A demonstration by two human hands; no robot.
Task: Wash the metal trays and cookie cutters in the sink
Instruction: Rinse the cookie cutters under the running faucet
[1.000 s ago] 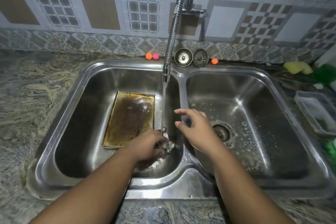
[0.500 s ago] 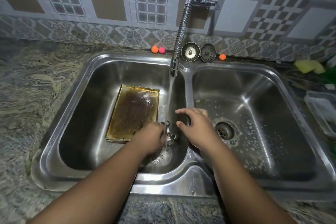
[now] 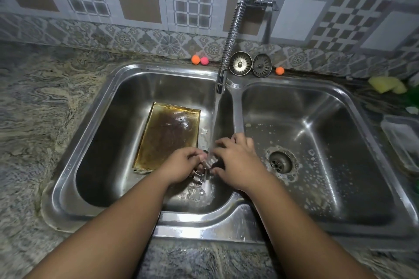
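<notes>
Under the running chrome tap (image 3: 220, 85), the left hand (image 3: 183, 163) grips a cluster of small shiny metal cookie cutters (image 3: 202, 174) — the right hand (image 3: 238, 161) curls onto them from the other side. The browned rectangular metal tray (image 3: 167, 136) lies flat in the left basin of the steel sink (image 3: 118, 88) — just beside the left hand.

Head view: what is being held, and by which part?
Left hand grips the metal cookie cutters by their upper ends. Right hand is against them, but its grip cannot be told.

no readable text — no labels, no numbers
</notes>
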